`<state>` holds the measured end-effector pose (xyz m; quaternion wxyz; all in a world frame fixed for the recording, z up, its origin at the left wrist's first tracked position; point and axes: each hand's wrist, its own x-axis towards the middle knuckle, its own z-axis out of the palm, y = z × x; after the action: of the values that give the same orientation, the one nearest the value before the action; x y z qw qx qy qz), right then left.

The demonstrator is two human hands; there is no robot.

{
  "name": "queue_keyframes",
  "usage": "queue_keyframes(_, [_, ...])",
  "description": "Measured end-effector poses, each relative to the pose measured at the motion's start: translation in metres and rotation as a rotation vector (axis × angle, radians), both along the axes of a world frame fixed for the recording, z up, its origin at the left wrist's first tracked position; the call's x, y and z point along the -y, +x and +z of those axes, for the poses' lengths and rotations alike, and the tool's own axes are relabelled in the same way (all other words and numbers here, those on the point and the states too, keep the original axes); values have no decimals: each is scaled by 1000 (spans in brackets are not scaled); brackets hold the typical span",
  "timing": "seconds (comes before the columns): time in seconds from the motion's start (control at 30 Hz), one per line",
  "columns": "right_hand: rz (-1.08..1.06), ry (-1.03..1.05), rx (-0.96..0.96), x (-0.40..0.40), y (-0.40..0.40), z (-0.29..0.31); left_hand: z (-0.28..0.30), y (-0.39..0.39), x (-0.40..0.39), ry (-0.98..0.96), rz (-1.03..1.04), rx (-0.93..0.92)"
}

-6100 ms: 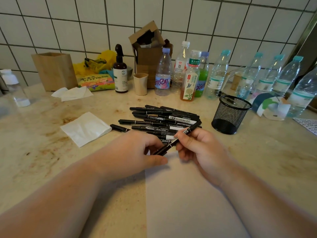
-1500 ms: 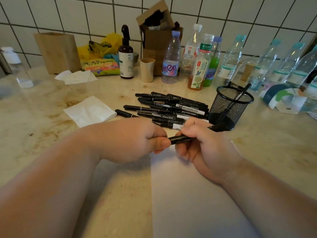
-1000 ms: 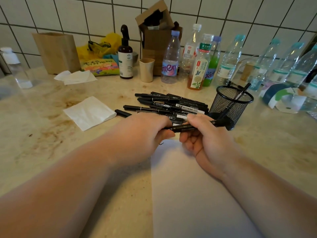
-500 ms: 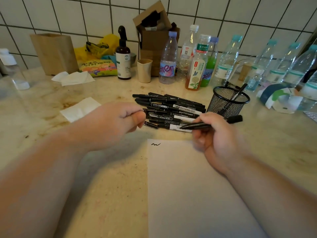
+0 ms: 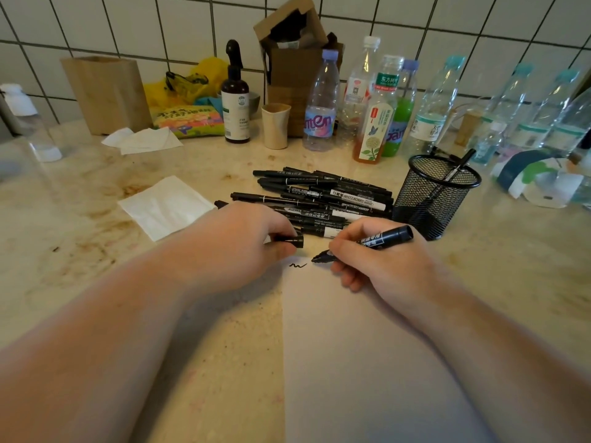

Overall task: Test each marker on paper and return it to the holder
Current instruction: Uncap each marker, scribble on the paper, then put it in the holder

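The right hand (image 5: 377,263) grips an uncapped black marker (image 5: 367,244), tip on the white paper sheet (image 5: 367,346) beside a squiggle; the left hand (image 5: 243,241) pinches its black cap (image 5: 292,241) near the black mesh holder (image 5: 438,196).

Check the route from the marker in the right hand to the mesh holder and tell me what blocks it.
Nothing visible blocks it. The marker in the right hand lies just in front of the mesh holder, whose mouth is open with one marker inside. Its cap is off, in the left hand.
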<state>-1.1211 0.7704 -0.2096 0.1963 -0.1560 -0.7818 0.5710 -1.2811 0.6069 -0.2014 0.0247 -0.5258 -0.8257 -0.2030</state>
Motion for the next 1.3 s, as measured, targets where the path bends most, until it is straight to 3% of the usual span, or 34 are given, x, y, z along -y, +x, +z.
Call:
queue_keyframes(0.57, [-73, -52, 58, -6, 0, 1, -1, 0, -1, -35, -3, 30])
queue_keyframes(0.77, [-154, -81, -17, -8, 4, 3, 1, 2, 0, -7, -24, 12])
queue_keyframes(1.07, [-6, -454, -214, -5, 7, 14, 2, 2, 0, 34, -22, 61])
queue_keyframes(1.3, [-13, -443, -189, -1, 6, 15, 5, 5, 0, 74, -70, 69])
